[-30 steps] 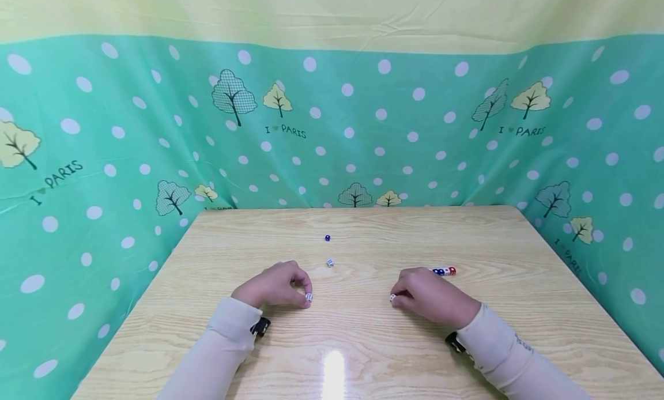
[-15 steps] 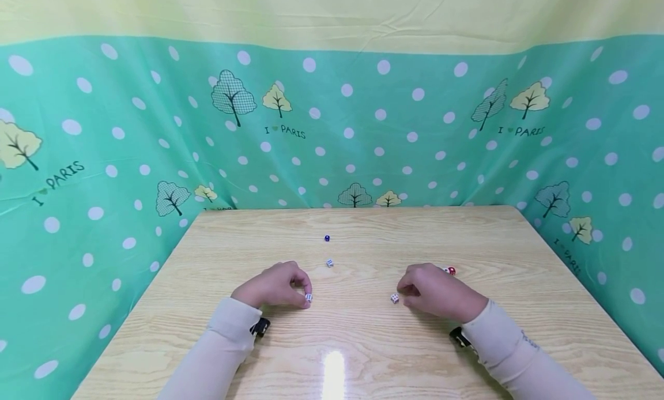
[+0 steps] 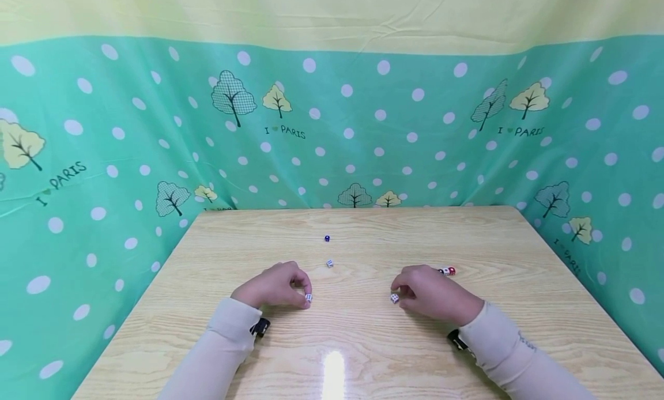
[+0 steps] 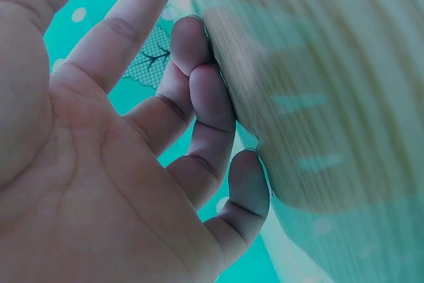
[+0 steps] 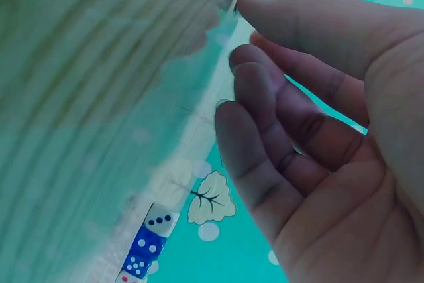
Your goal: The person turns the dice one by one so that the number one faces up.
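My left hand (image 3: 275, 286) pinches a white die (image 3: 308, 297) between thumb and index finger at the tabletop, left of the middle. In the left wrist view its other fingers lie bent against the wood. My right hand (image 3: 433, 293) is beside another white die (image 3: 395, 298), which lies on the table just in front of the gap between thumb and index finger. The right thumb (image 5: 285, 14) stands apart from the curved fingers. Behind the right hand, a row of dice shows a white die (image 3: 446, 271) and a red die (image 3: 452, 271) at its end.
Farther back on the wooden table (image 3: 249, 233) lie a white die (image 3: 329, 263) and a dark blue die (image 3: 327, 238). The right wrist view shows blue dice (image 5: 146, 243) in the row. A green dotted curtain (image 3: 363, 129) surrounds the table's back and sides.
My right hand let go of the white die and drew back to the right, then came slightly left towards it again. The left hand has stayed still.
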A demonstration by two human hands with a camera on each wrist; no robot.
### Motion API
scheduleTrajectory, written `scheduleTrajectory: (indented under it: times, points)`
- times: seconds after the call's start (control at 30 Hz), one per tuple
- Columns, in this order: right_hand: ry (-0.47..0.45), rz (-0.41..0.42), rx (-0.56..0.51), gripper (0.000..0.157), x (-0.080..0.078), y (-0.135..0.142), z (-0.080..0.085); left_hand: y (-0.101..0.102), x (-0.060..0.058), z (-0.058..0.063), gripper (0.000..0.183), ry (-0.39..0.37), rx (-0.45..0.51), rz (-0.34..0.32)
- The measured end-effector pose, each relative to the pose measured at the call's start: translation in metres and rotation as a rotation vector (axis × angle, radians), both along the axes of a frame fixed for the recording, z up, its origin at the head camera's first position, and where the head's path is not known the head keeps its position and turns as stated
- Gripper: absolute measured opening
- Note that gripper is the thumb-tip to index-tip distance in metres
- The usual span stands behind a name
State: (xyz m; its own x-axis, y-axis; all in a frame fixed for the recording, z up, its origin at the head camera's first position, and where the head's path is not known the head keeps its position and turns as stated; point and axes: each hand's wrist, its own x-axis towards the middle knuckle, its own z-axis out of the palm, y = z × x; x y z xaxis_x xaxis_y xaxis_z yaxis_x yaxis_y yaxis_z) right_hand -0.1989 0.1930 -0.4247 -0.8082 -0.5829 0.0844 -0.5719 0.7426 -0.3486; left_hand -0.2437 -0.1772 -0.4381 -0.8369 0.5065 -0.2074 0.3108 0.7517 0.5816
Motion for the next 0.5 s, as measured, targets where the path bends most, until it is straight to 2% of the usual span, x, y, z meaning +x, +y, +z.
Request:
scheduleTrajectory:
  times: [0.3, 0.5]
  points:
    - [0.074, 0.034, -0.014, 0.019, 0.0049, -0.0075, -0.0035, -0.0004, -0.0008, -0.0006, 0.019, 0.002, 0.003, -0.01]
    - [0.087, 0.043, -0.008, 0.015, 0.0055, -0.0098, -0.0063, -0.001, -0.0011, -0.0013, 0.019, 0.006, 0.004, -0.016]
